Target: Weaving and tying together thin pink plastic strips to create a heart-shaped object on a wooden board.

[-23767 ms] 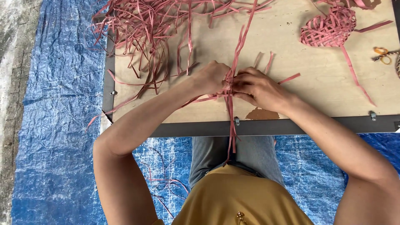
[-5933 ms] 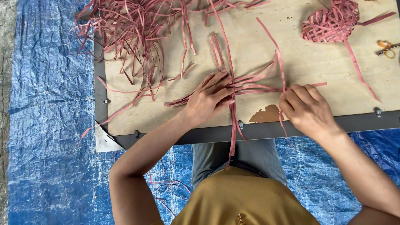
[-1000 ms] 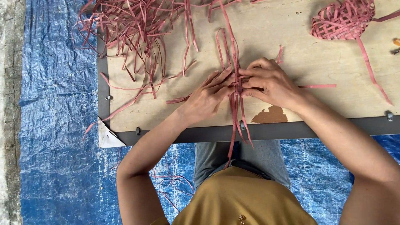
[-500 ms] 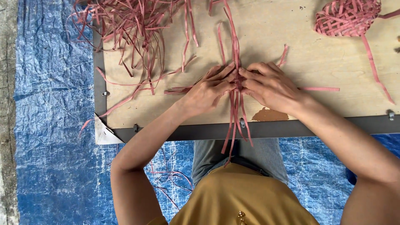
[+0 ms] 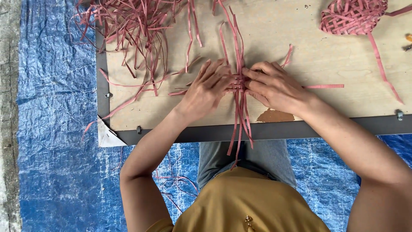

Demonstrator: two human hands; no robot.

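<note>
Seen from above, a person in a mustard-yellow top and grey trousers sits at a flat pale plywood board [image 5: 274, 25] with a dark metal edge, laid over a crinkled blue plastic tarpaulin [image 5: 56, 129]. Both bare hands rest on the board near its front edge, meeting over a small woven patch of thin dusty-pink flat strips [image 5: 238, 81]. The left hand [image 5: 205, 88] lies palm down with its fingers spread and pressed on the crossing strips from the left side; the right hand [image 5: 274, 85] is curled narrow, its fingertips pinching and pressing the same woven spot from the right. Several long strips of the patch run away from the person up the board and towards the person over the board's edge, hanging down to the lap. One loose strip sticks out flat to the right of the right hand. A big tangled heap of the same pink strips [image 5: 133, 21] lies at the board's far left corner, well apart from the hands. A finished heart-shaped basket woven from pink strips [image 5: 352, 16] sits at the far right, with a long tail trailing down the board
</note>
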